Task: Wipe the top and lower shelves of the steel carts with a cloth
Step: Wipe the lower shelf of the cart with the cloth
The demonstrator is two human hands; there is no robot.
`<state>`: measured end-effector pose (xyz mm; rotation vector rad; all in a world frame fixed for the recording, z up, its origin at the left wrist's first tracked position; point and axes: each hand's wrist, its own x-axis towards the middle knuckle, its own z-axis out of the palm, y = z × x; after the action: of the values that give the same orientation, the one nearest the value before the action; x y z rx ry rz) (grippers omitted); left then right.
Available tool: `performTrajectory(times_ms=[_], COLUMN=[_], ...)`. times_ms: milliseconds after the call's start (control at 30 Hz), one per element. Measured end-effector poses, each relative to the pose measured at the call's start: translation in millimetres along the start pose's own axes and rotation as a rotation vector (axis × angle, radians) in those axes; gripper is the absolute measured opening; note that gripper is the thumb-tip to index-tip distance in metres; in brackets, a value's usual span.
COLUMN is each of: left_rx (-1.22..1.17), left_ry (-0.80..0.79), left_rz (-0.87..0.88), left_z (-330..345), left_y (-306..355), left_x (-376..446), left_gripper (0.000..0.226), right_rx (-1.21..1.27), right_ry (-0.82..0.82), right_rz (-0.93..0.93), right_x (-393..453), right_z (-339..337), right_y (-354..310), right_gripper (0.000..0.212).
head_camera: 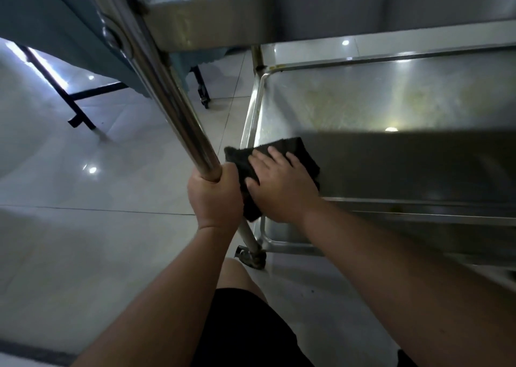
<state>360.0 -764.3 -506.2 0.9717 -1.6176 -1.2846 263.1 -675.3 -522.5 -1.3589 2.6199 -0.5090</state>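
A steel cart fills the right and top of the head view. Its lower shelf (363, 107) is a shallow steel tray with dull yellowish smears. My left hand (213, 196) grips the cart's near-left upright post (167, 93) from below. My right hand (279, 185) lies flat, fingers straight, pressing a dark cloth (301, 150) onto the near-left corner of the lower shelf. Part of the cloth hangs over the shelf's left rim. The upper shelf (223, 23) is seen from below at the top.
A caster wheel (252, 259) sits under the gripped post, just in front of my knee (237, 274). Glossy tiled floor (97, 185) spreads to the left. A black-framed table leg (75, 112) and blue fabric (55, 12) stand at the upper left.
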Motion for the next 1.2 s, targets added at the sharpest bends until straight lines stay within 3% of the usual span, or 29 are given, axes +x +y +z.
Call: performTrajectory(times_ms=[233,467,600,700,767,900,1067,1200], left_rx=[0.101,0.352,0.406,0.359,0.371,0.574,0.790,0.967], left_ry=[-0.001,-0.021,0.087,0.134,0.018,-0.362,-0.719,-0.901], left_rz=[-0.023,-0.016,-0.014,-0.002,0.046,0.399,0.686,0.847], left_z=[-2.8,-13.1,-13.1,0.2,16.4,52.2,116.9,168.5], left_y=[10.8,0.6,-15.5,-15.6,-11.9,-4.8,18.2,24.4], left_x=[-5.9,-29.3,-59.4,-89.2,-108.1,-131.2,-147.2,-173.3], left_gripper=[0.029,0.025,0.047,0.044,0.040,0.039,0.065,0.080], right_rx=[-0.067,-0.120,-0.136,-0.146,-0.155,-0.152,-0.182,-0.232], right_ry=[-0.003,0.018,0.028,0.033,0.048,0.077,0.092,0.096], right_rz=[-0.100,-0.040,0.001,0.028,0.046,0.077,0.128,0.195], right_x=[-51.9,-89.2,-114.9,-130.2,-140.5,-163.2,-194.7,-221.7], right_z=[-13.1,-34.1,-50.7,-61.1,-67.4,-77.1,-94.3,-113.1], right_y=[26.5,85.4,121.4,145.0,160.9,195.5,245.9,284.8], right_gripper=[0.055,0.059,0.063,0.063,0.066,0.065,0.068,0.065])
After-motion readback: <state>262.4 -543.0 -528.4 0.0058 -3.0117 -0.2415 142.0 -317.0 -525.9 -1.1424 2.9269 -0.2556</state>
